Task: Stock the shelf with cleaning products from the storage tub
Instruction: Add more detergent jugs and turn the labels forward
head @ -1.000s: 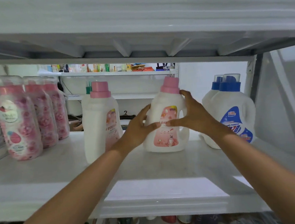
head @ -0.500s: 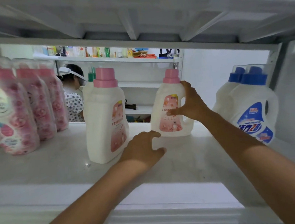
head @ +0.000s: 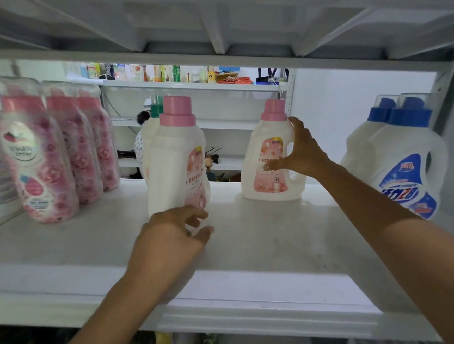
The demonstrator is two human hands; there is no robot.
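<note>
Head view, looking into a white shelf with both bare arms reaching in. The right hand grasps the small pink-capped bottle, which stands upright at the back of the shelf board: the thumb lies across the pink label and the other fingers wrap over the shoulder and the handle side. The left hand is nearer the front edge, released and holding nothing, its fingers loosely bent above the board. Its fingertips sit just in front of the base of the tall pink-capped bottle; motion blur hides whether they touch it. That tall bottle stands upright, directly beyond the left hand and to the left of the right hand, well apart from the small bottle.

Behind the tall bottle a green-capped bottle shows partly. Farther left of the left hand, three pink flowered bottles stand in a row, one behind the other, touching. To the right of the right hand, past its forearm, two blue-capped jugs stand close together, the front one showing a blue and white label. Beyond the right hand, through the open back, more stocked shelving is visible.
</note>
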